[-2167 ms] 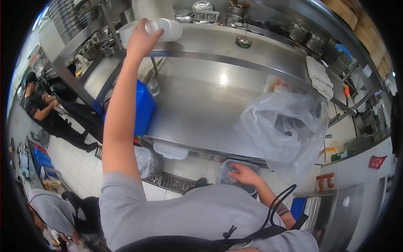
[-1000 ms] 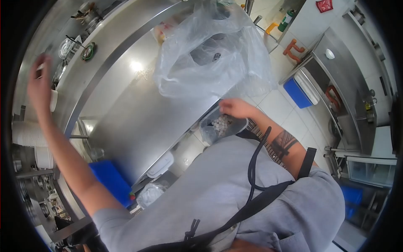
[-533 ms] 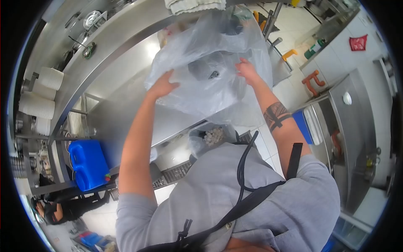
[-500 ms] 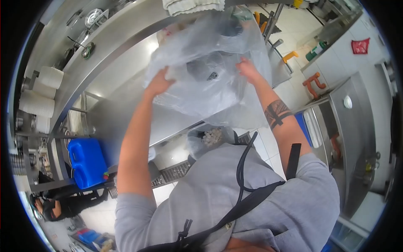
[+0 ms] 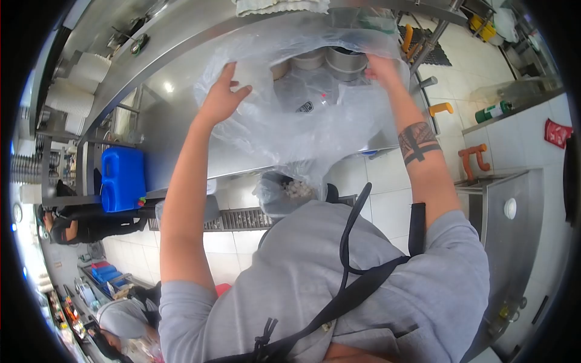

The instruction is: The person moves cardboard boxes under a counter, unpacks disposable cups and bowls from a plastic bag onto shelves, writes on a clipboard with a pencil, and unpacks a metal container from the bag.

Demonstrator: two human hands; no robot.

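A large clear plastic bag (image 5: 284,133) is spread over the steel table (image 5: 175,109), its mouth wide. Through the gap I see metal cylindrical containers (image 5: 346,65) at the back and a small black printed mark (image 5: 304,107). Whether the containers stand inside the bag or behind it, I cannot tell. My left hand (image 5: 224,100) lies against the bag's left side, thumb and fingers apart. On the right, my right hand (image 5: 382,72) has its fingers curled on the bag's edge beside a container.
Below the table edge is a plastic-lined bin (image 5: 281,196) with pale round pieces. A blue jug (image 5: 123,179) stands at left, near stacked white bowls (image 5: 78,88). A folded cloth (image 5: 281,6) lies on the upper shelf. Two other people (image 5: 85,224) are at lower left.
Both hands have moved apart and the bag's mouth has widened, baring the metal containers. My view has shifted, showing a second person at lower left.
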